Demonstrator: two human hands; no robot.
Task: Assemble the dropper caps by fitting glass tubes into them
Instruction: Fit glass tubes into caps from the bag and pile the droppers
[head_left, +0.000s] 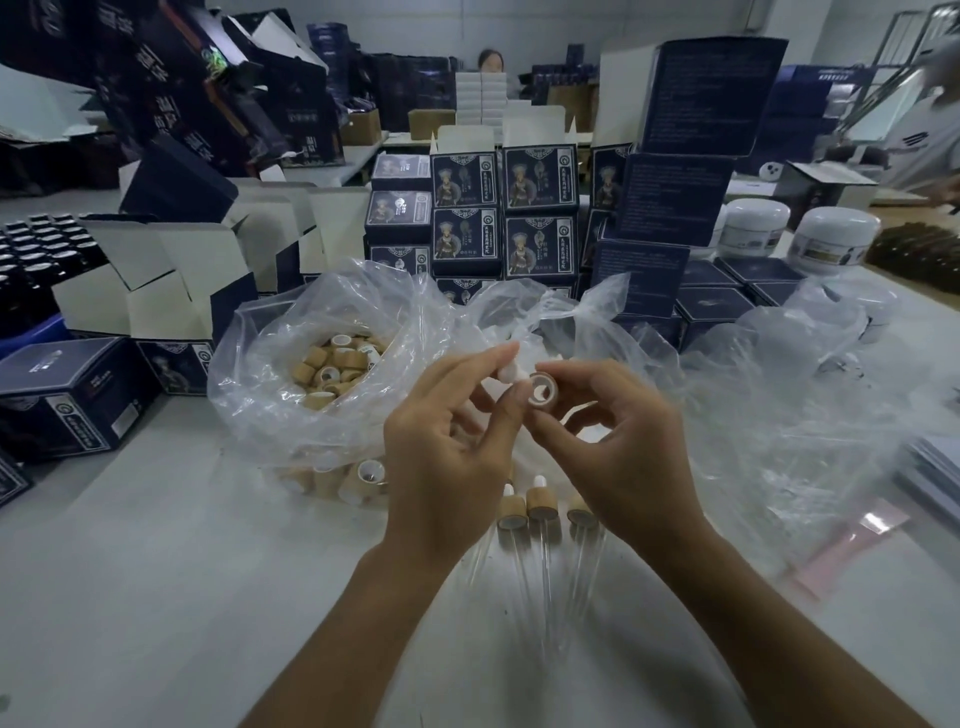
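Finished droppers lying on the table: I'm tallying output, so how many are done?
3 show, side by side below the hands: one on the left, one in the middle, one on the right partly under the right hand. More may be hidden beneath the hands.

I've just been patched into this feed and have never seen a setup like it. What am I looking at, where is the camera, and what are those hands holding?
There is no machine here: a person wears one wide-angle camera on the head, looking down at their own bare hands. The left hand pinches a small white rubber bulb. The right hand holds a wooden dropper cap with its open end turned toward the camera. On the white table, under the hands, lie three finished droppers, caps with clear glass tubes pointing toward the person. To the left, an open plastic bag holds loose wooden caps. Stacked dark blue boxes stand behind.
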